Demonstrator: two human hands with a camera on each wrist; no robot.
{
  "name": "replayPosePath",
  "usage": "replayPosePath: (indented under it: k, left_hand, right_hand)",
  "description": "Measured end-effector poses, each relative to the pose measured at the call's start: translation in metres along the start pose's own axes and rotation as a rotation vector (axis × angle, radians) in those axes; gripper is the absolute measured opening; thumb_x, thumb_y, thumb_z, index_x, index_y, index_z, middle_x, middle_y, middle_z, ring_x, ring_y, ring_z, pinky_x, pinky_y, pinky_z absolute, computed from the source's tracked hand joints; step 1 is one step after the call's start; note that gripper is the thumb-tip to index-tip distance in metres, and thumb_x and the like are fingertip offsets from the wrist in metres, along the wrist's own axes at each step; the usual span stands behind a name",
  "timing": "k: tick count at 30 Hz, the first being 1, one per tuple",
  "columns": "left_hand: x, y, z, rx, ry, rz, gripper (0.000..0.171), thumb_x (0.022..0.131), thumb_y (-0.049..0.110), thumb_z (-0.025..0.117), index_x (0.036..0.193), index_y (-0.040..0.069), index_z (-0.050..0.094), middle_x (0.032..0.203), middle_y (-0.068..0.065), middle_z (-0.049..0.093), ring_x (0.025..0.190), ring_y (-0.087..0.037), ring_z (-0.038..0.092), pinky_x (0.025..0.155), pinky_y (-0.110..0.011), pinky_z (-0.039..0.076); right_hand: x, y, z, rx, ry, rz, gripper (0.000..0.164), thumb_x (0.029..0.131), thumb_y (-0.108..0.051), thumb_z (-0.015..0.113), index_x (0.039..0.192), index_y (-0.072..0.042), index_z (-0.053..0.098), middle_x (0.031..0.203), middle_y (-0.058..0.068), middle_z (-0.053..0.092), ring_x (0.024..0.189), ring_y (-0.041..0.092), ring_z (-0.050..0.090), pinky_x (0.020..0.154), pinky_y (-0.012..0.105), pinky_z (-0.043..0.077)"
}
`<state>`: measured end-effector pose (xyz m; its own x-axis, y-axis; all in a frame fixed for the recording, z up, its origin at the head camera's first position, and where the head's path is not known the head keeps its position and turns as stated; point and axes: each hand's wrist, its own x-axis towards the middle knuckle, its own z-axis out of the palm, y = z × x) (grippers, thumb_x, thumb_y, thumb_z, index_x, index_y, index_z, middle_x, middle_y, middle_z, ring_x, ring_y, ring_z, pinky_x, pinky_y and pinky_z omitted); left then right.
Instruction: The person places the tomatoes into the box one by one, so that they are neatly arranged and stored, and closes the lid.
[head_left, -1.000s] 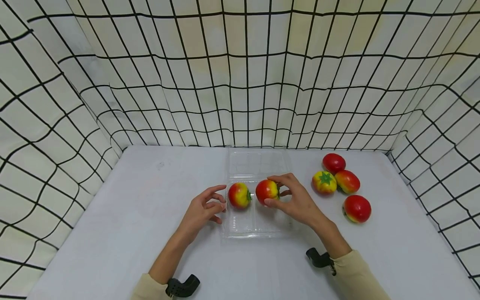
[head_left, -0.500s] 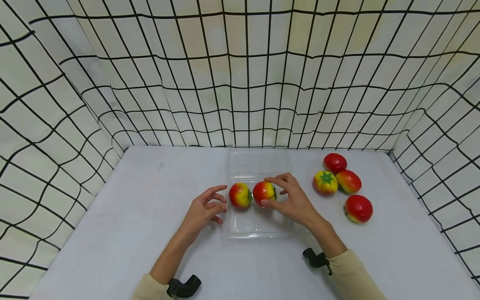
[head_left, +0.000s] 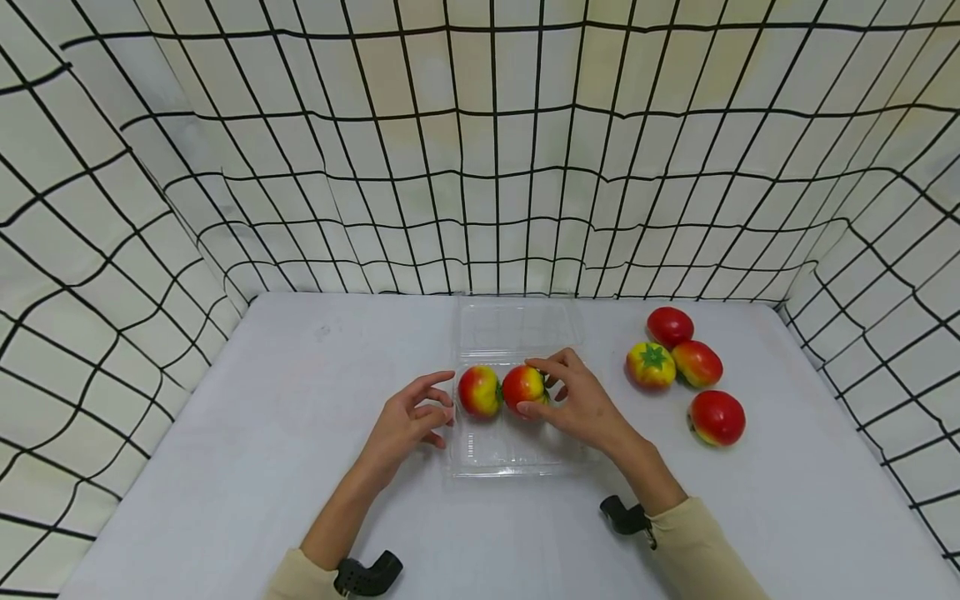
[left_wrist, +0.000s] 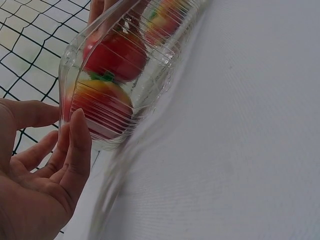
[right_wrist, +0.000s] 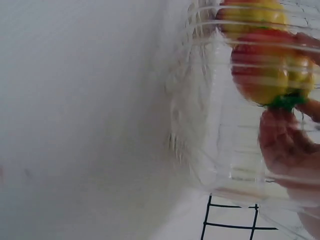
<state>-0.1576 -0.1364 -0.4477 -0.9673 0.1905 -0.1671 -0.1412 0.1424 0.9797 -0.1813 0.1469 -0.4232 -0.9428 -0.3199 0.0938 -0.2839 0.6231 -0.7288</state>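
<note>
One red-yellow fruit sits between the right fingers

Red and yellow before you — black-squared netting behind.
Your two boxed fruits blend red into yellow, capped in green; the box is clear, patterned with fine ribs. To your right, the star-topped fruit shows green over yellow and red, the fruit nearest you mostly red. Your sleeves are beige, your wrist cameras black, the tabletop pale grey-white — the backing sheet off-white.
</note>
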Motion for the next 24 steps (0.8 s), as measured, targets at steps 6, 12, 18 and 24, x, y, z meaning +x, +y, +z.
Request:
replayPosePath:
  k: [6,12,18,24]
  left_hand:
    - [-0.0007,0.0004,0.0002,0.0,-0.001,-0.001,0.054,0.098,0.01,0.066,0.15,0.017,0.054,0.115,-0.014,0.06,0.093,-0.027,0.069,0.069,-0.026,0.063]
    - [-0.001,0.0009,0.001,-0.001,-0.001,0.0,0.054,0.098,0.01,0.066,0.15,0.017,0.053,0.115,-0.014,0.06,0.094,-0.029,0.069,0.069,-0.026,0.063]
    - [-0.0007,0.0005,0.001,-0.003,-0.003,0.001,0.054,0.098,0.01,0.066,0.15,0.017,0.053,0.115,-0.014,0.06,0.093,-0.029,0.069,0.069,-0.026,0.063]
    - [-0.0004,-0.0006,0.0007,-0.003,-0.006,0.001,0.054,0.098,0.01,0.066,0.15,0.017,0.053,0.115,-0.014,0.06,0.093,-0.029,0.069,0.07,-0.026,0.063]
  right_hand:
    - [0.0016,-0.0007,0.0024,-0.003,-0.01,0.0,0.064,0.086,-0.031,0.085,0.144,-0.014,0.062,0.12,0.008,0.056,0.111,0.026,0.059,0.092,0.046,0.061]
    - [0.0026,-0.0006,0.0028,-0.004,-0.014,0.007,0.064,0.087,-0.03,0.084,0.144,-0.013,0.061,0.121,0.009,0.056,0.112,0.026,0.06,0.093,0.046,0.061]
    - [0.0031,-0.0006,0.0032,-0.012,-0.026,0.026,0.064,0.088,-0.03,0.084,0.145,-0.014,0.06,0.122,0.009,0.056,0.113,0.027,0.06,0.094,0.045,0.061]
    - [0.0036,-0.0006,0.0046,-0.028,-0.042,0.054,0.064,0.088,-0.03,0.083,0.146,-0.014,0.059,0.123,0.009,0.056,0.113,0.027,0.06,0.095,0.044,0.061]
